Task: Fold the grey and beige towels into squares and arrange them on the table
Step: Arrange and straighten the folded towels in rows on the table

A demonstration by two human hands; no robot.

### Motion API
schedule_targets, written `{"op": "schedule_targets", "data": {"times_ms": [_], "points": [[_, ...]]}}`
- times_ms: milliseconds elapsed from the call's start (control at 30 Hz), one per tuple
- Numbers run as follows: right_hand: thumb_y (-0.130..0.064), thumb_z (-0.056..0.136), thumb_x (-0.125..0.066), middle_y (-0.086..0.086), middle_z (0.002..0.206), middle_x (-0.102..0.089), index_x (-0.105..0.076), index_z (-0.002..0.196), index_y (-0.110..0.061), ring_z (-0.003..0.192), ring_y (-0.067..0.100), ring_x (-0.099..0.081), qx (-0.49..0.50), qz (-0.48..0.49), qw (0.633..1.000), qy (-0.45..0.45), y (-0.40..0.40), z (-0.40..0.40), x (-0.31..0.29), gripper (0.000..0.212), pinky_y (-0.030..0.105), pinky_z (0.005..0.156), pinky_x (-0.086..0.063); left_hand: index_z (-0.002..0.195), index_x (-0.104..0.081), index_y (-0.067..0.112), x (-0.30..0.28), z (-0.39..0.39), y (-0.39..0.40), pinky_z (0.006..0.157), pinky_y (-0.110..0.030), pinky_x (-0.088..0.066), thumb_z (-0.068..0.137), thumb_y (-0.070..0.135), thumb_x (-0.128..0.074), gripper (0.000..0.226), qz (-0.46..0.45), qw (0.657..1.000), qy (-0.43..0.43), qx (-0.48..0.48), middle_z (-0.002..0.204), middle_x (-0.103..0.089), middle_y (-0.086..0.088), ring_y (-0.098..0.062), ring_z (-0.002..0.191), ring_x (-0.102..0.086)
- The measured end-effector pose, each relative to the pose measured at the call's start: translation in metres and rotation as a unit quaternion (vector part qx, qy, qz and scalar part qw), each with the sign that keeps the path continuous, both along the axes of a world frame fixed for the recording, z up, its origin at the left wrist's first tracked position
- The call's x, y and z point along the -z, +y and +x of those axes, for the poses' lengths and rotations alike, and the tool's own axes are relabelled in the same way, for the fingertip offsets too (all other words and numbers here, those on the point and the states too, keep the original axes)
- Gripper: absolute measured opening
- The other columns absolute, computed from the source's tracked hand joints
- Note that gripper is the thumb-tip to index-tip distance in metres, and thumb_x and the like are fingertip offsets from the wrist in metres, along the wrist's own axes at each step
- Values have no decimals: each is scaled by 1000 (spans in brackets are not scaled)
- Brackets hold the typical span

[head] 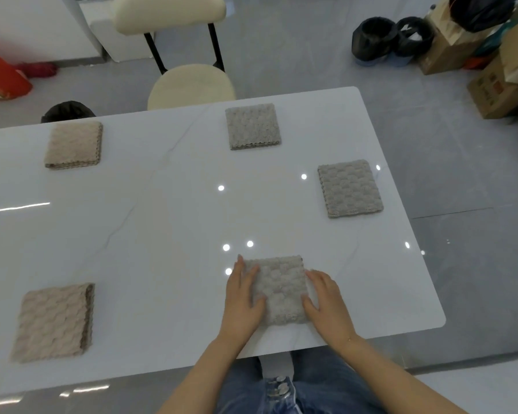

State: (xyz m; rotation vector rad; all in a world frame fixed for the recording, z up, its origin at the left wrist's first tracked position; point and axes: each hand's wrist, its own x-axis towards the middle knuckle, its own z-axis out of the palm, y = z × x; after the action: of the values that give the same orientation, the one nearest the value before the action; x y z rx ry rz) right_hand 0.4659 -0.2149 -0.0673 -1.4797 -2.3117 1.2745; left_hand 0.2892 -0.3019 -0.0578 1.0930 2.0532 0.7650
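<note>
Both hands lay flat, fingers straight and slightly apart: the left hand and right hand pressed opposite edges of a folded grey towel between them.

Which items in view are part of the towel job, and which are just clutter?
Job: three grey towels, two beige towels, table, left hand, right hand.
Clutter: chair, cardboard boxes, black bins.
</note>
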Motion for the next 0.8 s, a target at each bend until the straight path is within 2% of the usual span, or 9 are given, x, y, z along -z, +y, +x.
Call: {"op": "schedule_targets", "data": {"times_ms": [67,100,167,233,367,533,633,733,800], "points": [[-21,95,-54,-4,131,-41,-39,139,-16,116,10,-42,87,-59,994,6,-3,3,-4,47,21,101,-34,134,-44,20,-23,4,-5,107,-17,-23,91,5,-54,46,-35,990,-90,-105,149,-32,-2,0,131,-32],[-20,93,-57,-1,127,-44,-41,136,-16,107,10,-47,120,-103,987,7,-2,2,-5,46,19,93,-39,120,-51,23,-32,6,-6,96,-11,-36,91,1,-52,36,-43,975,-159,-151,132,-49,0,10,113,-47],[-19,91,-60,3,118,-47,-45,132,-16,89,7,-50,152,-165,974,9,2,-3,-4,44,11,74,-40,97,-55,28,-34,10,-8,69,-6,-47,91,-5,-48,34,-53,950,-241,-192,100,-59,9,17,79,-59],[-15,90,-61,2,109,-49,-48,127,-15,81,4,-49,157,-180,971,18,2,-9,-2,39,8,65,-41,107,-60,24,-34,13,-13,74,-13,-53,91,-3,-48,33,-57,943,-268,-187,103,-66,5,7,86,-64],[-7,88,-60,1,102,-47,-50,125,-12,78,4,-47,151,-172,973,27,5,-17,-1,39,5,66,-41,121,-59,17,-25,13,-17,92,-29,-53,91,2,-49,35,-68,935,-287,-198,118,-66,-3,-11,104,-64],[-5,88,-59,4,105,-46,-48,130,-10,79,5,-45,137,-164,977,22,6,-19,2,44,4,69,-38,105,-59,28,-25,16,-17,82,-20,-54,91,-3,-47,36,-47,927,-312,-202,110,-67,2,-7,97,-64],[-5,88,-59,1,102,-47,-49,126,-13,80,4,-47,135,-169,976,34,6,-17,-1,40,4,68,-40,114,-52,26,-27,17,-15,85,-20,-52,91,-1,-49,36,-34,921,-322,-216,117,-61,2,-6,103,-60],[-6,88,-59,3,107,-49,-50,125,-13,84,5,-48,136,-174,975,36,3,-11,0,39,4,67,-41,122,-47,28,-23,12,-17,93,-12,-41,89,1,-54,43,-12,960,-222,-168,124,-51,11,3,113,-50],[-7,89,-60,6,113,-50,-49,127,-13,88,9,-50,132,-176,975,33,1,-8,-1,40,5,68,-41,139,-40,21,-11,7,-20,110,-20,-23,91,18,-55,51,-26,994,-78,-65,145,-37,5,-7,134,-33]]}}
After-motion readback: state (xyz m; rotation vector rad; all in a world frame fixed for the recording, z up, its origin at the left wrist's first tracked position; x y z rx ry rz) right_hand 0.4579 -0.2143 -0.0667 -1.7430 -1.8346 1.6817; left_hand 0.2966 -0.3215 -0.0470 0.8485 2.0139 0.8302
